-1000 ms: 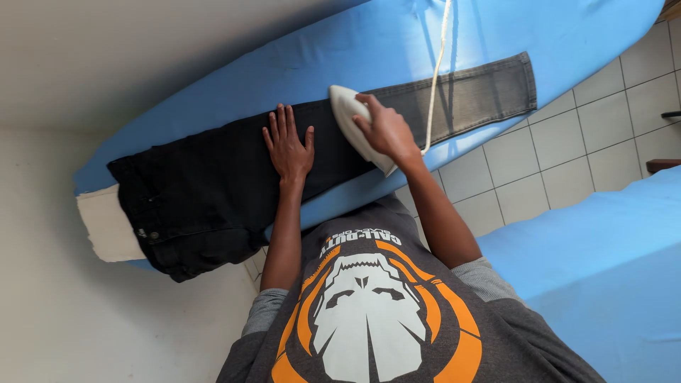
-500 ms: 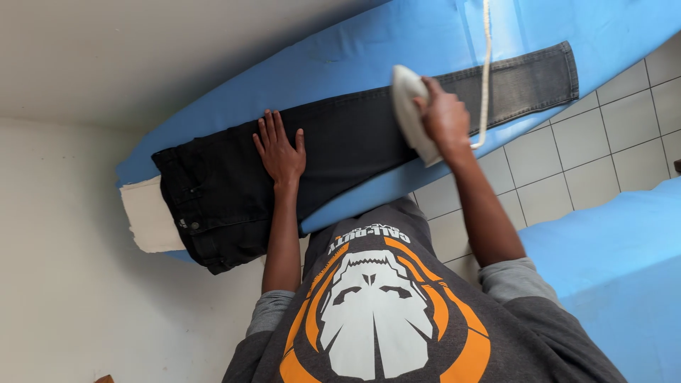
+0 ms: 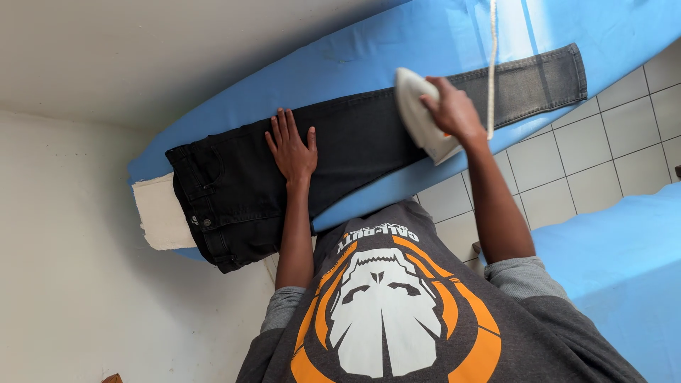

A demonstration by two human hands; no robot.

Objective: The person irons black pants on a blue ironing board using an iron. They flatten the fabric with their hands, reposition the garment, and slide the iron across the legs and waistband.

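A pair of dark jeans (image 3: 355, 142) lies stretched along a blue-covered ironing board (image 3: 425, 42), waistband at the left, faded grey leg end at the right. My left hand (image 3: 291, 149) rests flat on the thigh part, fingers spread. My right hand (image 3: 452, 110) grips a white iron (image 3: 418, 113) that sits on the leg, just right of the middle. The iron's white cord (image 3: 491, 64) runs up past my wrist and out of the top of the view.
A white cloth (image 3: 159, 213) sticks out under the waistband at the board's left end. Grey floor tiles (image 3: 603, 163) show to the right of the board. Another blue surface (image 3: 617, 269) fills the lower right. A pale wall is on the left.
My right hand has slid the iron along the leg toward the faded cuff end. The left hand stays flat on the thigh. The view has shifted a little.
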